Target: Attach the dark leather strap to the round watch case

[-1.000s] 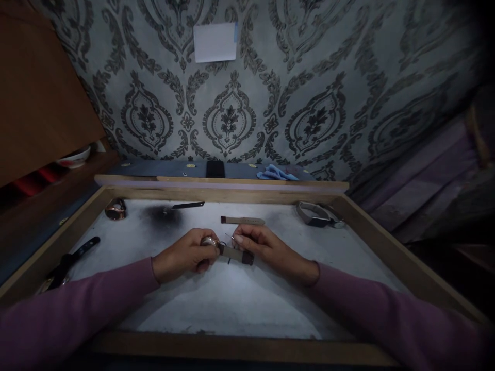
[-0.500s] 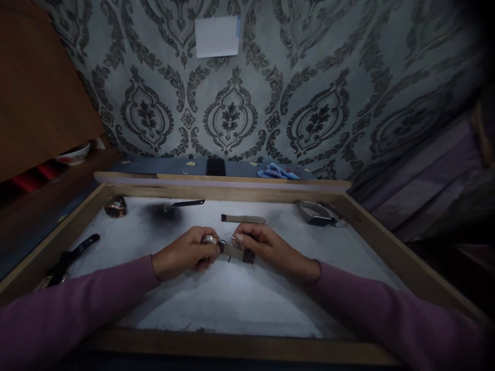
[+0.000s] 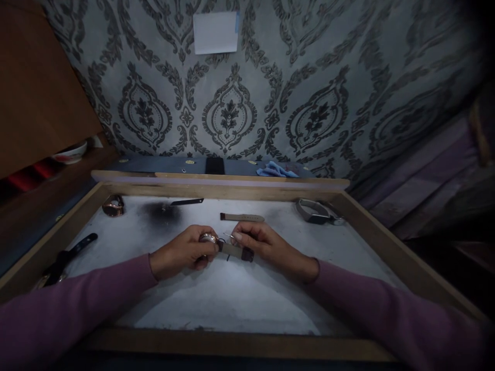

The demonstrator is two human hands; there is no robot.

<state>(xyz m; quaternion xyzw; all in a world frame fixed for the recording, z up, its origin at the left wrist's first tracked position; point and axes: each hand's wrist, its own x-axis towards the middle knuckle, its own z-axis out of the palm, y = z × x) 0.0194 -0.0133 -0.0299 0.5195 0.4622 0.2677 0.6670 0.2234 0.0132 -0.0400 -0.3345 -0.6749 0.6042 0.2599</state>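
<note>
My left hand [image 3: 189, 249] is closed around a round, silvery watch [image 3: 209, 238]. From its fingertips a brown watch strap piece [image 3: 232, 251] reaches toward the right, and I cannot tell whether it is joined to the watch. My right hand [image 3: 266, 246] pinches a thin metal pin-like piece [image 3: 228, 235] just above that strap, its tip pointing at the watch. A thin dark piece [image 3: 228, 257] sticks out below the strap. Behind the hands lies a second strap piece [image 3: 243, 217], flat on the white surface.
A wooden frame [image 3: 224, 190] borders the work surface. Inside it are a black blade [image 3: 187, 202], a rose-gold watch [image 3: 113, 206], a black-strapped watch [image 3: 71, 255] and a grey-banded watch [image 3: 315, 211]. Beyond its back edge lies a blue cloth [image 3: 276, 169].
The whole view has shifted very slightly. Both hands keep the same hold, with the pin-like piece still beside the watch.
</note>
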